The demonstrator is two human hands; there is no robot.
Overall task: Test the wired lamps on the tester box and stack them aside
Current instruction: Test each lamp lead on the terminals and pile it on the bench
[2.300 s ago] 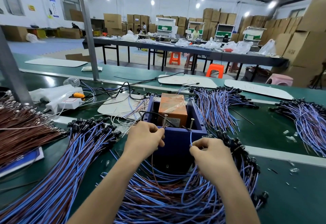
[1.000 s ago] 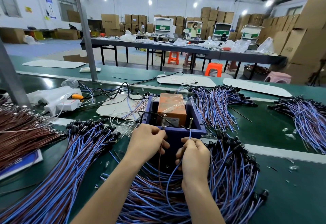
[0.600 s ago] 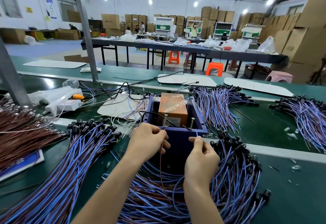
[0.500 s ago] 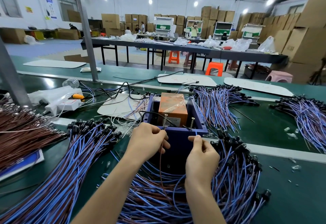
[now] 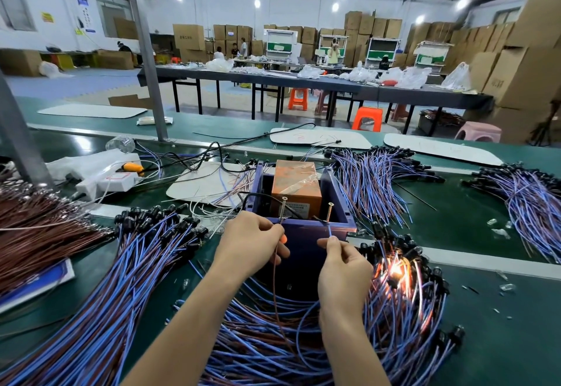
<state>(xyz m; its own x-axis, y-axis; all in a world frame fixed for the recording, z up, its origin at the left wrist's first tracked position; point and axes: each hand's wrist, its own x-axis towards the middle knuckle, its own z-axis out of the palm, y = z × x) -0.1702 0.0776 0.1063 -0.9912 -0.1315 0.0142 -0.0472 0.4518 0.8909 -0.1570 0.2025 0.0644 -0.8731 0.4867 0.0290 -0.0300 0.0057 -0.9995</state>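
The label on the orange box [image 5: 296,185] is too blurry to read. The left hand [image 5: 252,244] pinches a brown wire [image 5: 274,282]; the right hand [image 5: 343,267] pinches a blue wire [image 5: 329,231] against a screw [image 5: 328,212].

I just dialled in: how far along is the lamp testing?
Done, apparently: a bundle lies stacked left. In hand: left hand holds the brown lead, right hand the blue lead, at the tester box's screws; one lamp glows. Left: the heap under the hands.
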